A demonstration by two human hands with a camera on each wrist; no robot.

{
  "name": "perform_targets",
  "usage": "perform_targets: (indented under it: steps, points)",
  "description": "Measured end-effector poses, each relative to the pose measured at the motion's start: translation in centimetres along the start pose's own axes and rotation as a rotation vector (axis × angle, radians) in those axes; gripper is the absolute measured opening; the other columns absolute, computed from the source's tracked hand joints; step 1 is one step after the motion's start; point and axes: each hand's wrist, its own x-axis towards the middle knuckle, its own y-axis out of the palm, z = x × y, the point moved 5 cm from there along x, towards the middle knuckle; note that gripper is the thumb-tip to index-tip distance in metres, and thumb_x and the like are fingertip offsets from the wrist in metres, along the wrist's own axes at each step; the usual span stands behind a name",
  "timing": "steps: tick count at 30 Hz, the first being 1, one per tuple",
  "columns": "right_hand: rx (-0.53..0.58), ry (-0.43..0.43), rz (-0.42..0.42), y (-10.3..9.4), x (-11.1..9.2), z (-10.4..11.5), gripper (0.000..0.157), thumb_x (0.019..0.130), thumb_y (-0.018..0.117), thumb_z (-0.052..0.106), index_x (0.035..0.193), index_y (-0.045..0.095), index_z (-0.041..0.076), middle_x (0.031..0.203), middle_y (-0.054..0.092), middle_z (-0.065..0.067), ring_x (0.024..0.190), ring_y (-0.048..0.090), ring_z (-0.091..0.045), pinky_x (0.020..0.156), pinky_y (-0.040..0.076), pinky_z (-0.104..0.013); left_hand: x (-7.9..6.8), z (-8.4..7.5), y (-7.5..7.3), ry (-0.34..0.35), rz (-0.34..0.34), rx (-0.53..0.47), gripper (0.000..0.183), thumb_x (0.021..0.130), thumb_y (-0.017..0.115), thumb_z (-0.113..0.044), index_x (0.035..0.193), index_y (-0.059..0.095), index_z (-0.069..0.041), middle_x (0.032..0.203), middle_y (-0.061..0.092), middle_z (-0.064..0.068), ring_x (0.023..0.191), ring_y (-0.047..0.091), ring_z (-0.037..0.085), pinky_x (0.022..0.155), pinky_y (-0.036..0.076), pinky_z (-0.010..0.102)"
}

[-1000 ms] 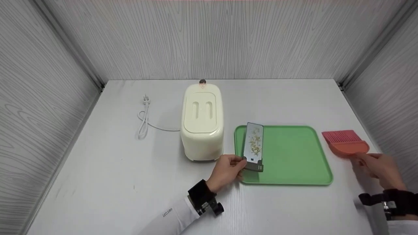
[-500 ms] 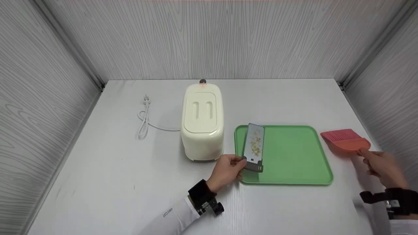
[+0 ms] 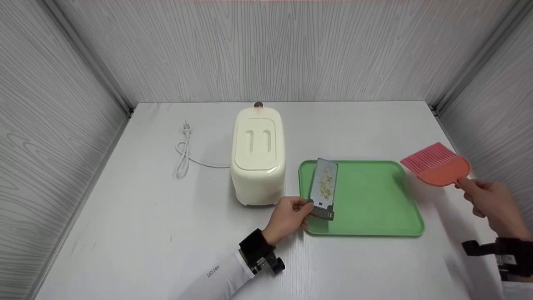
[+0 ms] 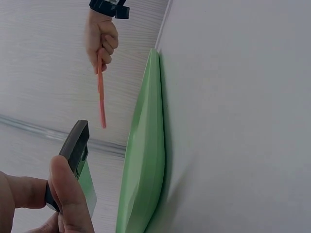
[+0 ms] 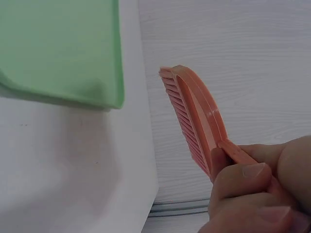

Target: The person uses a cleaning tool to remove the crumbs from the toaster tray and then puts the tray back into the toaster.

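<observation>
My left hand (image 3: 290, 216) pinches the dark grey end of a crumb tray (image 3: 325, 183), a narrow metal plate with yellowish crumbs scattered along it. The crumb tray is held over the left part of a green serving tray (image 3: 374, 200). On the far right, my right hand (image 3: 491, 204) grips the short handle of an orange brush (image 3: 445, 171) with pink bristles. Those bristles point toward the back left, beside the green tray's right edge. In the right wrist view, the brush (image 5: 206, 114) is up off the table, with curled fingers (image 5: 243, 179) around its handle.
A cream toaster (image 3: 258, 158) with a lid on top stands left of the green tray. Its white cord and plug (image 3: 186, 129) lie farther left on the white table (image 3: 145, 233). Wood-grain panels (image 3: 266, 50) enclose the back and both sides.
My right hand has lifted the brush and turned it, so the bristles now sit higher and nearer the green tray. My left hand and the crumb tray have barely shifted.
</observation>
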Motion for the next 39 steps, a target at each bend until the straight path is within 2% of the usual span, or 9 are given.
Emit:
perform_targets:
  steps: [5,9,12,16,21,23,27,32,39]
  points:
    - [-0.052,-0.023,0.027,0.6,-0.6,2.3,0.045,0.102,0.054,0.059,0.104,0.067,0.016,0.065,0.041,0.009,0.047,0.030,-0.009,0.040,0.028,-0.037,0.0,0.0,-0.1,0.010,-0.002,0.020,0.020,0.099,0.068,-0.011,0.109,0.073,0.005,0.084,0.071,0.008,0.057,0.059,0.009,0.055,0.058,0.028]
    - [-0.102,-0.037,0.062,1.1,-0.8,4.0,0.053,0.101,0.054,0.060,0.115,0.069,0.012,0.081,0.057,0.018,0.066,0.047,0.002,0.047,0.038,-0.030,0.0,-0.1,-0.2,0.019,0.008,0.013,0.020,0.099,0.068,-0.011,0.109,0.073,0.006,0.084,0.072,0.008,0.056,0.058,0.009,0.054,0.057,0.028]
    - [-0.101,-0.077,0.076,1.6,-0.9,5.3,0.041,0.102,0.056,0.056,0.108,0.073,0.019,0.085,0.061,0.020,0.077,0.049,0.003,0.051,0.040,-0.027,-0.1,-0.2,-0.3,0.028,0.013,0.006,0.020,0.100,0.067,-0.011,0.109,0.072,0.006,0.085,0.072,0.011,0.056,0.057,0.010,0.053,0.056,0.027]
    - [-0.106,-0.139,0.109,2.4,-1.1,7.2,0.034,0.103,0.059,0.051,0.097,0.075,0.021,0.075,0.052,0.012,0.064,0.040,-0.006,0.045,0.032,-0.029,0.0,-0.1,-0.4,0.030,0.015,0.008,0.019,0.100,0.067,-0.010,0.108,0.073,0.006,0.085,0.071,0.013,0.056,0.057,0.010,0.054,0.056,0.028]
    - [-0.171,-0.205,0.174,3.9,-1.2,9.4,0.042,0.103,0.061,0.048,0.103,0.076,0.009,0.086,0.064,0.013,0.078,0.055,-0.007,0.061,0.044,-0.024,0.1,0.0,-0.5,0.019,0.014,0.020,0.019,0.100,0.067,-0.011,0.108,0.073,0.005,0.082,0.070,0.010,0.057,0.057,0.009,0.054,0.056,0.028]
    - [-0.190,-0.240,0.193,4.6,-1.2,10.2,0.043,0.103,0.061,0.047,0.103,0.077,0.007,0.094,0.071,0.012,0.089,0.061,-0.007,0.073,0.050,-0.020,0.1,0.1,-0.5,0.010,0.013,0.020,0.019,0.100,0.067,-0.011,0.108,0.073,0.005,0.082,0.069,0.009,0.057,0.057,0.009,0.054,0.055,0.027]
    - [-0.207,-0.298,0.242,5.9,-1.2,11.7,0.040,0.104,0.061,0.044,0.102,0.079,0.007,0.101,0.076,0.005,0.093,0.066,-0.005,0.080,0.053,-0.016,0.1,0.1,-0.5,0.001,0.012,0.019,0.019,0.100,0.067,-0.012,0.108,0.073,0.005,0.081,0.068,0.007,0.057,0.057,0.009,0.054,0.055,0.027]
    - [-0.234,-0.321,0.290,7.4,-1.0,12.8,0.037,0.104,0.061,0.044,0.100,0.081,0.012,0.107,0.076,0.000,0.096,0.065,-0.010,0.080,0.051,-0.021,0.1,0.2,-0.5,-0.004,0.010,0.030,0.020,0.100,0.067,-0.012,0.110,0.073,0.004,0.080,0.067,0.004,0.058,0.057,0.009,0.053,0.055,0.026]
    - [-0.239,-0.321,0.355,9.5,-0.8,13.6,0.041,0.103,0.063,0.044,0.085,0.074,0.009,0.102,0.074,-0.003,0.095,0.062,-0.020,0.081,0.053,-0.028,0.2,0.2,-0.3,0.024,0.023,0.045,0.019,0.100,0.067,-0.012,0.108,0.074,0.004,0.079,0.068,0.003,0.054,0.057,0.008,0.052,0.054,0.026]
